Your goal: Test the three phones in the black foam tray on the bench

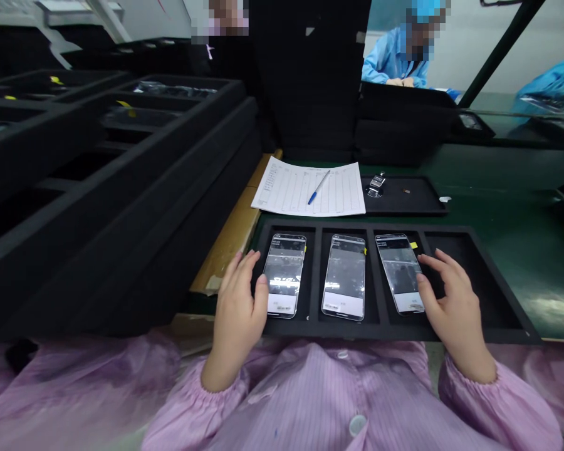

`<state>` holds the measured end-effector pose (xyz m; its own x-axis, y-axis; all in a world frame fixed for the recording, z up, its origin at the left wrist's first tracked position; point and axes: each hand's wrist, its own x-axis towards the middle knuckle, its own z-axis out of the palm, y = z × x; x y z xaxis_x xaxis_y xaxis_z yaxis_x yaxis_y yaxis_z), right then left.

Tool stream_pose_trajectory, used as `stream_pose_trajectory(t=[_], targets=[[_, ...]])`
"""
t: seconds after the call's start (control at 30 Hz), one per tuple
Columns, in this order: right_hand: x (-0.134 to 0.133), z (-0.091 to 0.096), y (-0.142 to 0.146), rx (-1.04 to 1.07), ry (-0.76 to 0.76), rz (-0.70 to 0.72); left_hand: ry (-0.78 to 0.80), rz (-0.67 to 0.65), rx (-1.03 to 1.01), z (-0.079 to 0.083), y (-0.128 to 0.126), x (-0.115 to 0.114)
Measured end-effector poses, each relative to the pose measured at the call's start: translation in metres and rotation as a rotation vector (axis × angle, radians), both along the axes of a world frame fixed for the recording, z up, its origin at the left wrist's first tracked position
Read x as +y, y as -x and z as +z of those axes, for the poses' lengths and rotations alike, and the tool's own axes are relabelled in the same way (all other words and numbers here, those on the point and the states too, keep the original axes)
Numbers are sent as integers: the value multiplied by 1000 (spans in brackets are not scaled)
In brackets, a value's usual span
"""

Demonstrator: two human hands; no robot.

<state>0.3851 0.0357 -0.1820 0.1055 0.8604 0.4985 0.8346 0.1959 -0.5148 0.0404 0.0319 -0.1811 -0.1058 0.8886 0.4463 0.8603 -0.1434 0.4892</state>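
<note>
Stacks of black foam trays [207,163] line the left side of the room, another dark stack [310,81] rises at the far edge of the green workbench [521,225], and a co-worker in blue [390,56] sits beyond it. Nearest the person, a compartmented foam tray [348,329] lies flat along the bench edge, probably so that every phone is within easy reach of both hands. Its dividers keep the left smartphone [286,275], middle smartphone [343,277] and right smartphone [398,274] apart, one to a compartment, which likely spares the glass from knocks. All three lie screen up, so the displays can be read from above.

Left hand [237,300] rests over the tray's left end, thumb at the left smartphone's edge; right hand [454,300] lies across the right smartphone's right side. Fingers on both are loosely spread and clasp nothing; whether either thumb touches glass, I cannot tell.

Each screen shows grey with bright reflections, a pale band at the near end bearing a small barcode-like strip, and text too small to read at the far end. The right smartphone slants, its far end leaning left. Yellow tabs [414,245] stick out at the phones' right sides, perhaps as pull tabs or markers.

Farther back, a pen [318,188] lies on a printed form [291,188], seemingly handy for notes, beside a shallow black tray [418,203] with a shiny metallic part [377,181].
</note>
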Motion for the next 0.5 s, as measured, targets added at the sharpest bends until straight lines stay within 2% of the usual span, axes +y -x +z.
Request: stream_pose_trajectory(t=[0.1,0.17,0.27,0.37,0.5], targets=[[-3,6,5,60,41,47,5,-2,5,0,-1,0],[-8,12,16,77,81,180,6,-7,10,0,-1,0],[-18,19,45,-100,115,372,11,-6,6,-1,-1,1],[-25,17,74,-355,91,346,7,-5,-6,-1,-1,0],[-22,4,93,-482,81,257,8,-18,-18,-1,0,-1]])
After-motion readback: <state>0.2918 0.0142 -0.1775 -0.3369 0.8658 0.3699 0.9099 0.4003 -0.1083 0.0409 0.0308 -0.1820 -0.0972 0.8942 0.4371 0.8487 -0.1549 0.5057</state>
